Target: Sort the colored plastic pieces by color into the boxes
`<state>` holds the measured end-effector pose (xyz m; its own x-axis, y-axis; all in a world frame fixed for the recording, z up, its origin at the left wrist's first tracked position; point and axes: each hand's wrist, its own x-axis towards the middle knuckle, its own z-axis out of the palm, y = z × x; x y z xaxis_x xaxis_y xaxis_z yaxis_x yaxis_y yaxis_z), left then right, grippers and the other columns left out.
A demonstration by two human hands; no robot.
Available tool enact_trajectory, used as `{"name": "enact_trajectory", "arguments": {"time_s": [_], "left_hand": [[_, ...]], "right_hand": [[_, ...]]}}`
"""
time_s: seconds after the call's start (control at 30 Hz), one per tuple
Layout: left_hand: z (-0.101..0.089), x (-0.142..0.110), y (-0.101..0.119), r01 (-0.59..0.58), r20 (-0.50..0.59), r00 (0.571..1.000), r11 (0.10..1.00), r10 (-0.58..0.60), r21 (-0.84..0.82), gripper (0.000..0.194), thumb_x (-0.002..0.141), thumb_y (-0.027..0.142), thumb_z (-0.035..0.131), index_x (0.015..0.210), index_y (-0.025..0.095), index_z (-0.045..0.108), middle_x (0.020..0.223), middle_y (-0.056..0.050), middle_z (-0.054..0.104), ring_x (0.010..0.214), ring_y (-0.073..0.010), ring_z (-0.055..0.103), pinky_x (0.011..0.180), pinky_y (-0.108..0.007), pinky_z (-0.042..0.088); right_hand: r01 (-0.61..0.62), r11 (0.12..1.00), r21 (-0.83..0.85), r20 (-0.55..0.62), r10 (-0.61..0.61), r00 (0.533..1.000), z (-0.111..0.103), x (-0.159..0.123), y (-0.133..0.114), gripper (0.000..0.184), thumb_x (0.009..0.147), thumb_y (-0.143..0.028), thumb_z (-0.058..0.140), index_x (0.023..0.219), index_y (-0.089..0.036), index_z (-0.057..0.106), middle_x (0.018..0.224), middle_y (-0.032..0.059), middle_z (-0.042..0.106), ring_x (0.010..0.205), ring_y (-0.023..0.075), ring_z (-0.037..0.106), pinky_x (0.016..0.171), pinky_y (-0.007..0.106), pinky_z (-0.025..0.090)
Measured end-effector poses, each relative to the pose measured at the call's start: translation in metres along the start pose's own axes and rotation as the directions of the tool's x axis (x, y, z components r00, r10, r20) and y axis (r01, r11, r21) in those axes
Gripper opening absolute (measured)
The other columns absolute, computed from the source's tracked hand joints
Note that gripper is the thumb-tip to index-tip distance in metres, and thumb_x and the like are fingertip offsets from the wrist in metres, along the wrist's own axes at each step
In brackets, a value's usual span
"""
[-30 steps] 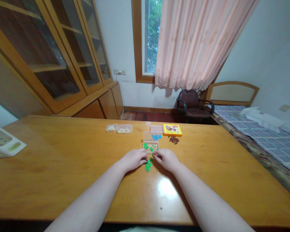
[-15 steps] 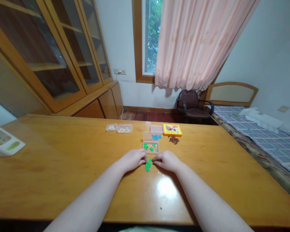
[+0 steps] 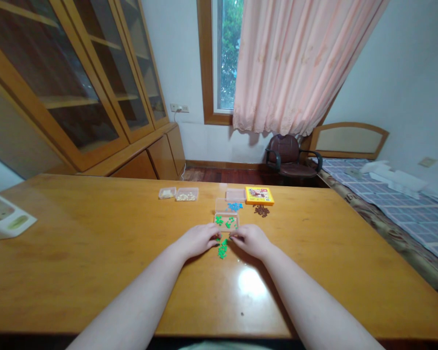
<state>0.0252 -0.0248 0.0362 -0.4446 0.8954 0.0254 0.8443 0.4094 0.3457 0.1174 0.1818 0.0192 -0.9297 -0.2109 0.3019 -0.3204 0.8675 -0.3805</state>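
A loose pile of small green building bricks (image 3: 222, 250) lies on the table between my hands. My left hand (image 3: 200, 239) is at the left of the pile, its thumb and fingers pinched together, with a green brick (image 3: 218, 239) at the tips. From the right, my right hand (image 3: 251, 240) reaches in with fingers closed in a pinch; what they hold, if anything, is too small to make out. Just beyond the hands sits an open clear plastic box (image 3: 227, 230) with more green bricks inside, sorted in loose clusters.
Behind the box are blue bricks (image 3: 235, 207), a clear tray (image 3: 235, 195), a yellow box (image 3: 259, 196) and brown bricks (image 3: 262, 211). Two clear containers with pale pieces, one a box (image 3: 187, 195), stand at the far left. A white holder (image 3: 7, 217) is at the left edge.
My right hand has moved slightly forward, away from the pile and towards the clear box. The left hand stays nearly in place, and a green brick now shows at its fingertips.
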Motion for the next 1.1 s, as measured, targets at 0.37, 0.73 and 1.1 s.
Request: {"name": "enact_trajectory", "arguments": {"time_s": [0.37, 0.73, 1.1], "left_hand": [[0.006, 0.003, -0.004, 0.003, -0.006, 1.0, 1.0, -0.003, 0.009, 0.006, 0.084, 0.024, 0.053, 0.082, 0.022, 0.058, 0.087, 0.0, 0.06, 0.078, -0.0157, 0.057, 0.068, -0.024, 0.041], [0.006, 0.006, -0.004, 0.027, -0.164, 0.986, 0.999, -0.034, -0.046, 0.013, 0.088, 0.024, 0.045, 0.086, 0.02, 0.057, 0.09, -0.002, 0.057, 0.081, -0.0155, 0.055, 0.073, -0.026, 0.043], [0.0, 0.003, -0.007, 0.045, -0.174, 0.984, 0.998, -0.038, 0.035, 0.01, 0.085, 0.028, 0.054, 0.089, 0.022, 0.061, 0.093, -0.002, 0.059, 0.085, -0.0165, 0.056, 0.077, -0.027, 0.043]], "right_hand": [[-0.198, 0.978, 0.072, -0.118, 0.205, 0.972, 0.001, 0.002, 0.008, 0.026, 0.085, -0.033, 0.052, 0.101, -0.022, 0.069, 0.075, 0.0036, 0.071, 0.063, 0.0147, 0.061, 0.061, 0.023, 0.043], [0.086, 0.973, 0.214, 0.27, -0.143, 0.952, 0.002, -0.002, -0.01, 0.017, 0.081, -0.028, 0.058, 0.088, -0.025, 0.073, 0.083, 0.0002, 0.073, 0.073, 0.0127, 0.064, 0.067, 0.02, 0.044], [0.083, 0.994, 0.064, 0.31, -0.099, 0.946, 0.004, -0.001, -0.014, 0.019, 0.082, -0.027, 0.056, 0.09, -0.028, 0.073, 0.084, -0.0005, 0.072, 0.071, 0.0134, 0.063, 0.062, 0.021, 0.04]]}}
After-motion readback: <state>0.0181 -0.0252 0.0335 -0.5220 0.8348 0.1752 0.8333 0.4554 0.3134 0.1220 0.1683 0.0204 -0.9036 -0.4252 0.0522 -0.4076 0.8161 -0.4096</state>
